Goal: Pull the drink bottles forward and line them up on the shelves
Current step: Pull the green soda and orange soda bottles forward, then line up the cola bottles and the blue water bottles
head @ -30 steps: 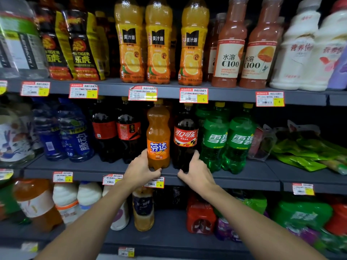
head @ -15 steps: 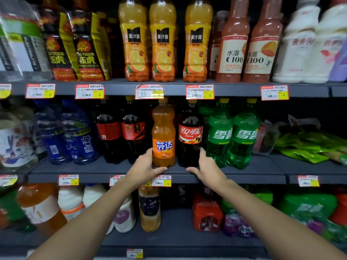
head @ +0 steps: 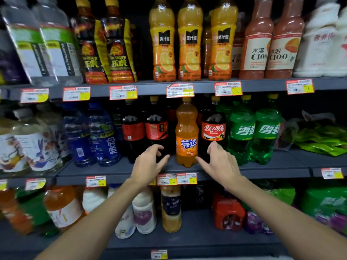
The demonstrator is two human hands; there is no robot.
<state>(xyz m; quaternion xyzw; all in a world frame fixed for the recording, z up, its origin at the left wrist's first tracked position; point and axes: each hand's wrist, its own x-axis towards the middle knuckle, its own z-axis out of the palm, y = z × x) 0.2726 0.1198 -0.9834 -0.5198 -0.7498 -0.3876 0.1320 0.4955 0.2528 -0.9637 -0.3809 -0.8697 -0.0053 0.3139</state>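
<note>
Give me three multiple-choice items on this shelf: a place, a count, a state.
1. Directly right of the orange soda bottle stands: A) a blue water bottle B) a red-labelled cola bottle C) a white milk bottle.
2. Green soda bottles in the front row: A) one B) two C) four.
3. The orange soda bottle is: A) lying down B) lifted in the air C) upright, ungripped.
Answers: 1 B, its red label sits beside the orange one. 2 B, two stand side by side. 3 C, it stands on the shelf, left hand and right hand open either side.
</note>
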